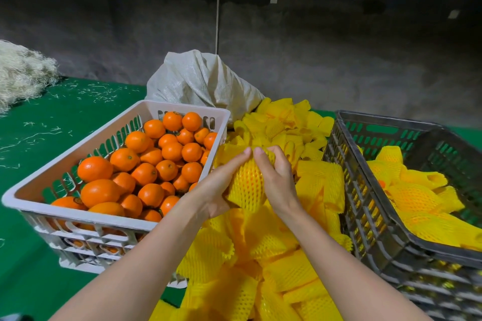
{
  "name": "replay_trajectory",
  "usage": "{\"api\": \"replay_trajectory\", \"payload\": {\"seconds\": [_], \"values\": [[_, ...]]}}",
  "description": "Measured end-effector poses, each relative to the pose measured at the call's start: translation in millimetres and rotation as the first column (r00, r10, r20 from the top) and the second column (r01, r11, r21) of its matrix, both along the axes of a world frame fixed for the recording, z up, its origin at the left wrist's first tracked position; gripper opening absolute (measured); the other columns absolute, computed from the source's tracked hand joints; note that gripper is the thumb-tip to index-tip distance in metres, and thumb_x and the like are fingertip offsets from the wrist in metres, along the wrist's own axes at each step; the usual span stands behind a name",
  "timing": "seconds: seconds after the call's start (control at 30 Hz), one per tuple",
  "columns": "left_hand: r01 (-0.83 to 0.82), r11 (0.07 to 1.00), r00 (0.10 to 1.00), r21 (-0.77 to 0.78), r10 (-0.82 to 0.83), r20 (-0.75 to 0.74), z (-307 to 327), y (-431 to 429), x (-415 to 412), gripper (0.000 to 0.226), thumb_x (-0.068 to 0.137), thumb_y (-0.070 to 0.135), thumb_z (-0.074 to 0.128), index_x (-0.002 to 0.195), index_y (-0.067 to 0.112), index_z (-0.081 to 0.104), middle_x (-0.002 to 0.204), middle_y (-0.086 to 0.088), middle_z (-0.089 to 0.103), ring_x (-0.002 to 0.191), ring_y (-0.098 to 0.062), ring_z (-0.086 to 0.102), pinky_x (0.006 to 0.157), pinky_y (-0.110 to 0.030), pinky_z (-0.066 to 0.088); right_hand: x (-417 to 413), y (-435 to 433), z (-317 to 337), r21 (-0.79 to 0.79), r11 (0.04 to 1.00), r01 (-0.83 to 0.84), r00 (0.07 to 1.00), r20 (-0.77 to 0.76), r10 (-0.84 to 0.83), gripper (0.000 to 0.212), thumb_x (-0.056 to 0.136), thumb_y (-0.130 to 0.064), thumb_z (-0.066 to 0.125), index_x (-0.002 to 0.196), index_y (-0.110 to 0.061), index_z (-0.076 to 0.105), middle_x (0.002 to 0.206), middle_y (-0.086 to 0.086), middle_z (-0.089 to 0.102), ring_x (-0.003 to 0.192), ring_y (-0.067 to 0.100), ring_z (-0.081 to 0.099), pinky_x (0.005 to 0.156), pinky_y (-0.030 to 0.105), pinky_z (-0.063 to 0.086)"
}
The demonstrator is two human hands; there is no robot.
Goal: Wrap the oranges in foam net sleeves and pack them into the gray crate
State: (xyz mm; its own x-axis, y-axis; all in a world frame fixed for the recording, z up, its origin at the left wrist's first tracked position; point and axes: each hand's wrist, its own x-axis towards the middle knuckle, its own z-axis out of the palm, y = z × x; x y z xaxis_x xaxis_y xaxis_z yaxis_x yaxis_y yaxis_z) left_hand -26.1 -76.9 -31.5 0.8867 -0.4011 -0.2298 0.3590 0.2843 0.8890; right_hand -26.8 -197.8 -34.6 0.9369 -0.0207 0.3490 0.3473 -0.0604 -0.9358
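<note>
Forearms enter from the bottom edge, over a loose heap of yellow foam net sleeves between the two crates.

Hands: your left hand cups the near-left side of one orange, which is already inside a sleeve. Your right hand grips its right side, fingers curled over the top. Both hands are grasping and their fingertips nearly meet at the sleeve's upper end. The orange is held above the heap, not yet in the gray crate to your right.

Judged step: closing the sleeve's end before packing.

Risks:
- The sleeve's lower end is hidden. If it gapes, the fruit could drop out into the heap.
- Pulling hard at the top could tear the mesh or leave peel bare.
- A careless drop into the crate could bruise fruit or slip a sleeve off.

Counts:
- Hands: 2. Orange in hand: 1.
- White crate: 1, holding loose oranges. About thirty show on top, with more beneath.
- Gray crates: apparently 2, stacked.
- Wrapped oranges in the upper one: several, and the overlap prevents an exact count.
- Loose sleeves: dozens, uncountable.
- Woven sack: 1, behind the heap.
- Pale fibre pile: 1, on the green cover.
</note>
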Motion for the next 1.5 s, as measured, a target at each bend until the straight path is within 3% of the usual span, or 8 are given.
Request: {"api": "replay_trajectory", "payload": {"seconds": [0.3,0.5,0.7,0.87,1.03,1.13,1.27,1.5], "values": [[-0.031,0.994,0.993,0.103,0.020,0.115,-1.8,-7.9,-7.6,0.039,0.061,0.044,0.071,0.090,0.018,0.074,0.091,-0.005,0.075,0.080,-0.018,0.072,0.060,-0.028,0.056,-0.1,-6.1,-5.2,0.030,0.994,0.102,0.993,-0.067,-0.100,0.017,0.094,-0.024,0.052,0.078,-0.020,0.048,0.076,0.001,0.050,0.069,0.000,0.049,0.067,0.025,0.040],[-0.187,0.982,0.971,-0.005,0.185,0.152,0.5,-20.9,-8.3,0.036,0.065,0.065,0.058,0.090,0.043,0.070,0.114,0.011,0.067,0.104,-0.007,0.062,0.092,-0.037,0.050,-25.1,-16.7,-7.0,-0.230,0.969,-0.095,0.989,0.088,0.118,0.048,0.089,-0.035,0.057,0.133,-0.040,0.036,0.136,-0.026,0.037,0.128,-0.013,0.030,0.103,0.009,0.029],[-0.291,0.956,0.947,0.044,0.281,0.157,1.2,-51.2,-3.5,0.050,0.094,0.059,0.033,0.117,0.022,0.058,0.113,-0.004,0.069,0.101,-0.014,0.067,0.086,-0.035,0.055,-28.4,-48.6,14.9,-0.287,0.958,-0.002,0.996,0.080,0.026,0.049,0.074,-0.009,0.076,0.119,-0.017,0.056,0.119,0.004,0.058,0.112,0.018,0.051,0.097,0.035,0.043],[-0.251,0.968,0.954,0.021,0.244,0.172,9.0,-96.6,-5.3,0.050,0.099,0.053,0.025,0.108,0.017,0.058,0.103,-0.008,0.068,0.089,-0.025,0.068,0.081,-0.044,0.053,-21.9,-95.2,39.8,-0.338,0.936,0.096,0.978,0.207,-0.025,0.045,0.068,-0.005,0.077,0.109,-0.015,0.061,0.108,-0.002,0.059,0.107,0.015,0.052,0.093,0.027,0.041],[-0.083,0.985,0.927,0.154,0.019,0.375,12.0,-149.2,-14.0,0.022,0.102,0.022,0.037,0.112,0.019,0.056,0.096,0.001,0.062,0.080,-0.015,0.058,0.070,-0.029,0.046,20.3,-177.2,64.5,0.001,0.873,0.487,0.856,0.199,-0.477,0.041,0.070,-0.012,0.078,0.107,-0.016,0.060,0.097,-0.010,0.057,0.090,0.005,0.054,0.079,0.013,0.044],[-0.031,0.952,0.882,0.304,-0.117,0.456,12.6,-174.8,-17.1,0.025,0.103,0.013,0.034,0.120,0.017,0.052,0.111,0.001,0.059,0.093,-0.011,0.055,0.075,-0.025,0.045,44.0,-239.7,54.7,-0.297,0.713,0.635,0.746,-0.005,-0.666,0.046,0.069,-0.023,0.077,0.112,-0.020,0.059,0.109,0.001,0.061,0.099,0.017,0.054,0.081,0.024,0.043],[0.044,0.914,0.902,0.403,-0.210,0.377,10.4,-192.8,-16.0,0.031,0.104,0.014,0.032,0.129,0.014,0.050,0.128,-0.007,0.054,0.112,-0.019,0.050,0.090,-0.034,0.042,54.6,-274.5,12.2,-0.798,0.574,0.183,0.772,-0.245,-0.587,0.049,0.069,-0.023,0.078,0.115,-0.016,0.062,0.122,0.008,0.059,0.103,0.021,0.055,0.077,0.027,0.045],[0.089,0.938,0.933,0.335,-0.196,0.301,7.4,-192.9,-13.2,0.033,0.105,0.017,0.031,0.132,0.013,0.049,0.132,-0.007,0.053,0.119,-0.019,0.049,0.093,-0.032,0.041,74.0,-254.5,9.0,-0.863,0.497,-0.087,0.854,-0.321,-0.409,0.093,0.079,-0.013,0.068,0.150,-0.017,0.006,0.153,0.010,0.024,0.137,0.030,0.029,0.109,0.037,0.034]]}}
